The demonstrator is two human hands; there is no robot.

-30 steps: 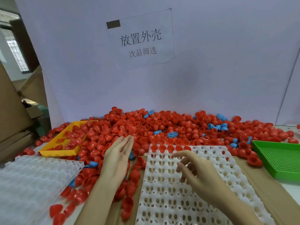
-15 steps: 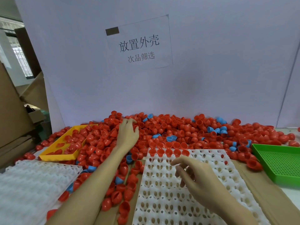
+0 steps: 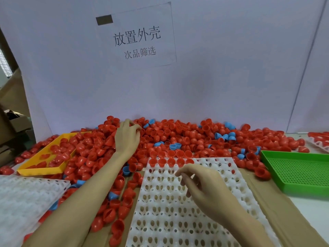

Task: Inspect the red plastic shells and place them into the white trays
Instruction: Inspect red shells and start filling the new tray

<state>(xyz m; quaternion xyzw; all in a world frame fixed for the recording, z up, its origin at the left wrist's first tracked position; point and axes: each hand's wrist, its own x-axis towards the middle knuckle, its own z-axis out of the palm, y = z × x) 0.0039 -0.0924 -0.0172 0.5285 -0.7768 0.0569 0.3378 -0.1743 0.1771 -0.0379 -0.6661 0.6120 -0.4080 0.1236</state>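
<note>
While hands (image 3: 127,138) hover, white tray (image 3: 178,211) — five red shells (image 3: 171,162), yellow tray (image 3: 44,168) — few.

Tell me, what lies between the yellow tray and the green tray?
In the head view, between yellow tray and green tray: heaped red shells, some blue.

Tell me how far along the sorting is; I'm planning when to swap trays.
Barely begun. Done: one partial row of red shells sits in the far edge of the white tray. In hand: the left hand reaches into the pile of red shells, fingers curled among them; the right hand hovers over the tray, holding nothing visible. Left: nearly all pockets are unfilled, and a second white tray looks unused.
</note>
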